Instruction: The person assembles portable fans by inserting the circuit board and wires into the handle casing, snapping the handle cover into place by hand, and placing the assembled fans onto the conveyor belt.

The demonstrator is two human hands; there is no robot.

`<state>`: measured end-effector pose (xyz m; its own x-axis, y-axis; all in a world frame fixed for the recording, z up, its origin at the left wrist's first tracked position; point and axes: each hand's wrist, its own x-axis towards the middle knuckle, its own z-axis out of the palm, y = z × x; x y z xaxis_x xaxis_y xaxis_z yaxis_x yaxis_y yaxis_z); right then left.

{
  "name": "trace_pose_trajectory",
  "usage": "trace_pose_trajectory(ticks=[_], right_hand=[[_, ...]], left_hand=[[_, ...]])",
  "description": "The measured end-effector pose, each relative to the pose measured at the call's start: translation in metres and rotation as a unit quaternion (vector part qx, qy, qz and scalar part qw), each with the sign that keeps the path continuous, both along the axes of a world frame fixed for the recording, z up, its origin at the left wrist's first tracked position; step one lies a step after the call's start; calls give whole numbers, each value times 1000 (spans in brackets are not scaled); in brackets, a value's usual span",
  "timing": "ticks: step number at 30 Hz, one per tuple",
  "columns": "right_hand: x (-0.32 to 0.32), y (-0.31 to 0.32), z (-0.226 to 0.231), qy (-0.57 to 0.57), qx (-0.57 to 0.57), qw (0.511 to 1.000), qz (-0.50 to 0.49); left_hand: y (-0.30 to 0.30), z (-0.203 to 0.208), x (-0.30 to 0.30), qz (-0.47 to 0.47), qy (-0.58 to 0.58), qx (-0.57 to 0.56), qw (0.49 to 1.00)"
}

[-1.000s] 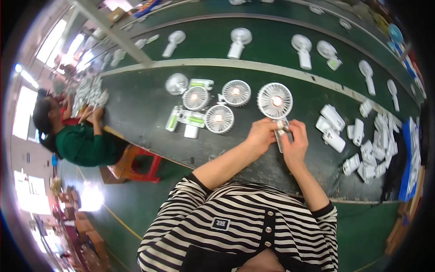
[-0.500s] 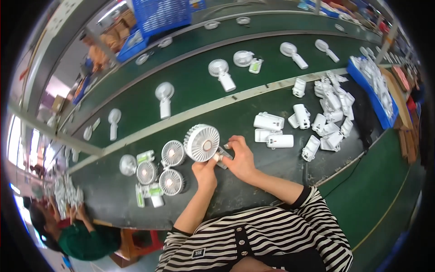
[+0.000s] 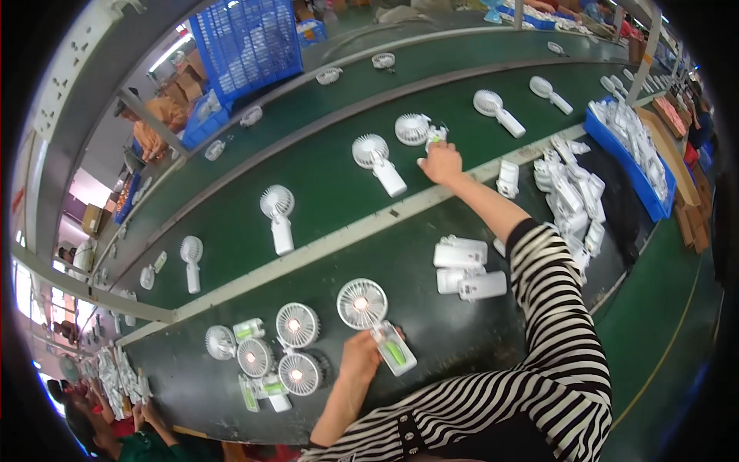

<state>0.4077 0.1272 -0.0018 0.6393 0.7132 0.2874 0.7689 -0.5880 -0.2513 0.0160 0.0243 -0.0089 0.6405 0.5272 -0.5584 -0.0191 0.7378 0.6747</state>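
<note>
My left hand (image 3: 359, 360) is closed around the neck of a white handheld fan (image 3: 362, 303). Its round grille faces up, and its handle lies uncovered, showing a green battery (image 3: 395, 353). Far forward on the belt, my right hand (image 3: 443, 163) has its fingers on the open handle (image 3: 436, 136) of another white handheld fan (image 3: 412, 129); the hand partly hides that handle. Left of the held fan, several more fans (image 3: 298, 325) sit bunched on the dark table, some with green batteries showing. White handle covers (image 3: 459, 252) lie in a small group to the right.
A green conveyor belt (image 3: 323, 202) carries spaced-out fans beyond a pale metal rail (image 3: 308, 240). At right are a heap of white covers (image 3: 566, 185) and a blue bin (image 3: 654, 202) full of white parts. A co-worker in green (image 3: 150, 445) sits at lower left.
My right hand has left the held fan and reached forward to the fan on the belt. My left hand has lowered its fan, whose open handle and battery now show.
</note>
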Motion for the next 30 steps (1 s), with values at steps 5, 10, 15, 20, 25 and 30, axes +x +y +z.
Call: trace_pose_trajectory(ticks=[5,10,15,20,25,30], right_hand=[[57,44,-53,-149,6,986,-72],[7,67,-34,69,41,997,-12],[-63,32,-2,325,182,926,64],[-177,-23,34,175,211,936,219],[-283,-66,36,204,178,905,327],[-347,-104,56,306,104,799,507]], left_hand=[[1,-5,-17,-5,-8,-74,997],[2,-3,-21,2,28,-64,998],[5,2,-10,-31,10,-32,999],[-11,-2,-15,-20,9,-48,999],[-25,-9,-11,-11,4,-56,998],[-20,-36,-24,72,-172,-84,979]])
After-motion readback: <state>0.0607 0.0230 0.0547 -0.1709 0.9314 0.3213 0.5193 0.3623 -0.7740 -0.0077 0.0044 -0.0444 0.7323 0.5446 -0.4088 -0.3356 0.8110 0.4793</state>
